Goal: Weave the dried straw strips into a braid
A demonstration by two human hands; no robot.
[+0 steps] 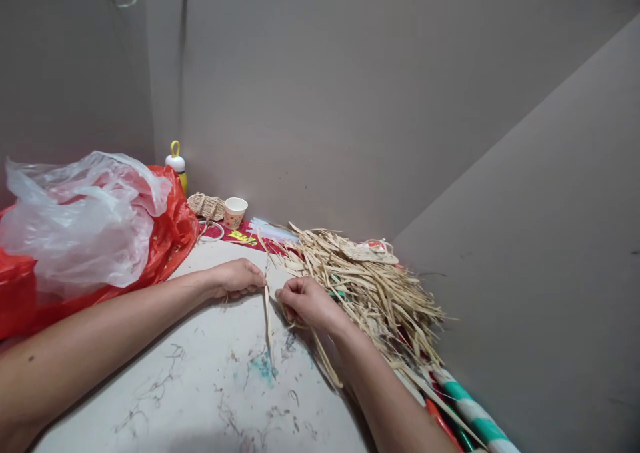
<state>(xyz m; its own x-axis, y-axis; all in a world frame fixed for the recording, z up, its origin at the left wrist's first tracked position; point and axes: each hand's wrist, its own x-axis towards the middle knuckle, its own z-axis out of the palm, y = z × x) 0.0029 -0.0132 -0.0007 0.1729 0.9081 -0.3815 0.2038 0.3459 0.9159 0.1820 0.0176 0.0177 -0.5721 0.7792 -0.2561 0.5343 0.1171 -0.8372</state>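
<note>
My left hand (239,278) and my right hand (306,301) meet over the middle of a pale, stained table (200,386). Both are closed in a pinch on thin dried straw strips (269,319). One strip hangs down from between the two hands towards the table. More strips trail from under my right hand towards me. A big loose pile of the same straw (380,293) lies just right of my right hand.
A red plastic bag (170,239) with a clear bag (85,219) on it fills the left. Behind stand a yellow-and-white bottle (177,163), a small woven piece (206,206) and a paper cup (235,211). Grey walls enclose the back and right. Striped tubes (470,413) lie at lower right.
</note>
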